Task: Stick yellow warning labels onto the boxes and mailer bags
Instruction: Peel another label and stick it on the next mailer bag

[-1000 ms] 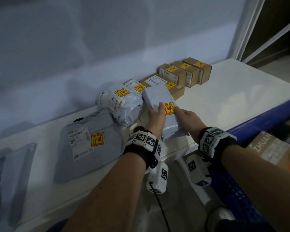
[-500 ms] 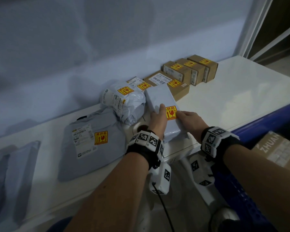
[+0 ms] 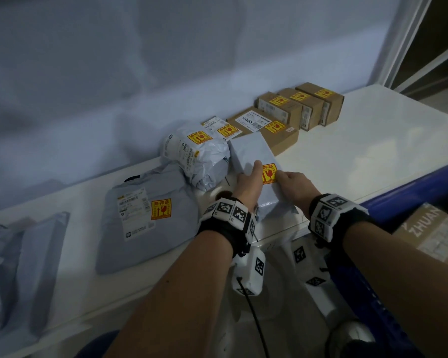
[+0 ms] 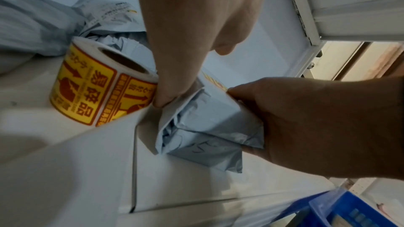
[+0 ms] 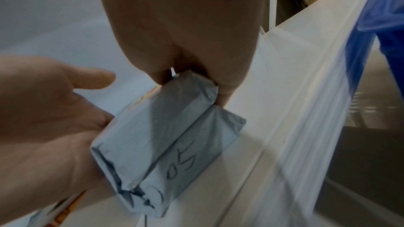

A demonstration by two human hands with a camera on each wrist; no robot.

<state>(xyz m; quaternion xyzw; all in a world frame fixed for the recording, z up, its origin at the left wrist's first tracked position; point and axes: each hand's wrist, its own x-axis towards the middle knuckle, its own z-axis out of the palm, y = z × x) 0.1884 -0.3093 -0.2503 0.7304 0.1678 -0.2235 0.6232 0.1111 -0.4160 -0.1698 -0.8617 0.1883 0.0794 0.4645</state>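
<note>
mailer bag (image 3: 251, 156): long axis near-far | we clamp its sides, left hand (image 3: 246, 186) and right hand (image 3: 294, 184) | label (image 3: 269, 173) between grips

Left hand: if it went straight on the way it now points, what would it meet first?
Probably the flat cardboard box behind the grey mailer bag. The left hand holds that bag's side and points along it toward the box; the gap between bag and box is hard to judge.

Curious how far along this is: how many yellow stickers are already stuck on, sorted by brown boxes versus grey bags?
On brown boxes: 4
On grey bags: 3
On a small parcel, kind unclear: 1
Total: 8
</note>
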